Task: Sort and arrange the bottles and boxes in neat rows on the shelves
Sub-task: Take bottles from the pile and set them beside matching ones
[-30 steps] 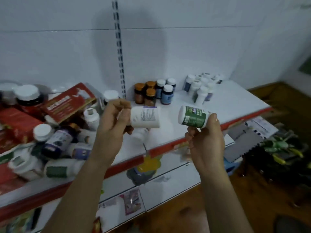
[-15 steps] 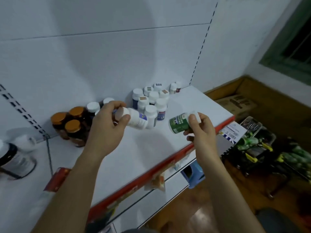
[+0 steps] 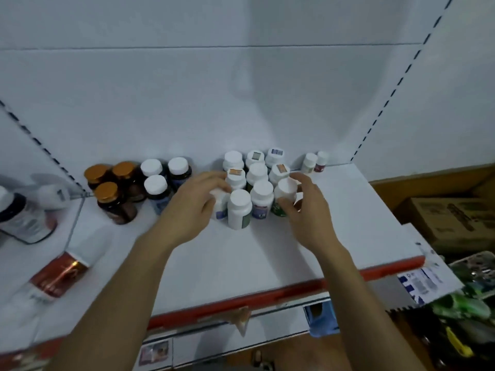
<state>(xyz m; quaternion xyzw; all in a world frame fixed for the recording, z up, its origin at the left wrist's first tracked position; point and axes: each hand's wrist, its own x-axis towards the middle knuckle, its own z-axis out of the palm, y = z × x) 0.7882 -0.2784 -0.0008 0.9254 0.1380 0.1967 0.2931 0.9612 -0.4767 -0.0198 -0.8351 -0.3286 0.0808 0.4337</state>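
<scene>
Lower left of the frame: red box [image 3: 57, 277] lying on the white shelf [image 3: 254, 258]. Left of centre: amber-capped bottles [image 3: 107, 192] standing upright. Centre: left hand [image 3: 192, 207] curled round a blue-labelled bottle [image 3: 219, 206] at the left edge of the white-capped cluster [image 3: 239, 207]. Just right: right hand [image 3: 308, 210] grasping a green-labelled bottle [image 3: 285, 192] at the cluster's right edge.

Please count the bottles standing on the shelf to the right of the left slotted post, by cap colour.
Brown bottles with orange caps: 3
Dark bottles with white caps: 3
White plastic bottles with white caps: 12, one gripped by the left hand, one by the right hand
Total: 18
</scene>
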